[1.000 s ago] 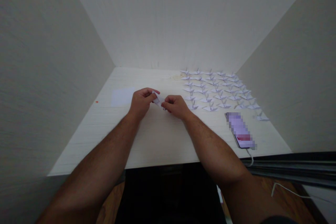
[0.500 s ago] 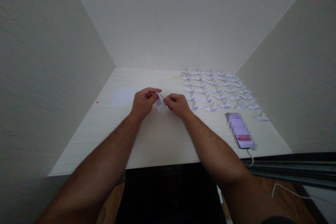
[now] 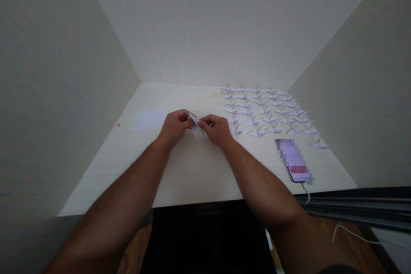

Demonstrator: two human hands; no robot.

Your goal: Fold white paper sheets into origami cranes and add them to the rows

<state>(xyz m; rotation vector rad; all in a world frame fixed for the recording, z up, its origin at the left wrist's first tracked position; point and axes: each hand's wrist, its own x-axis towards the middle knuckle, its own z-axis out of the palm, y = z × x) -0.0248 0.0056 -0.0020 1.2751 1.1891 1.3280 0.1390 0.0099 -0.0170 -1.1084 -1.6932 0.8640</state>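
Between my two hands, above the middle of the table, is a small piece of folded white paper (image 3: 195, 126) with pointed ends. My left hand (image 3: 176, 126) pinches it from the left, and my right hand (image 3: 216, 128) grips its right side between thumb and fingers. One narrow tip points down toward me, another up and to the left. Parts of the paper are hidden by my fingertips. To the right of my right hand stand rows of folded white paper cranes (image 3: 246, 112).
A white paper sheet or stack (image 3: 150, 119) lies left of my left hand. At the right is a phone (image 3: 293, 159) with a white cable (image 3: 307, 192) over the table's front edge. Walls enclose the white table (image 3: 199, 180). A small orange bit (image 3: 118, 125) lies at the left edge.
The folded paper has turned a little in my fingers, and its upper tip now leans further left. My right hand has closed in slightly on the paper.
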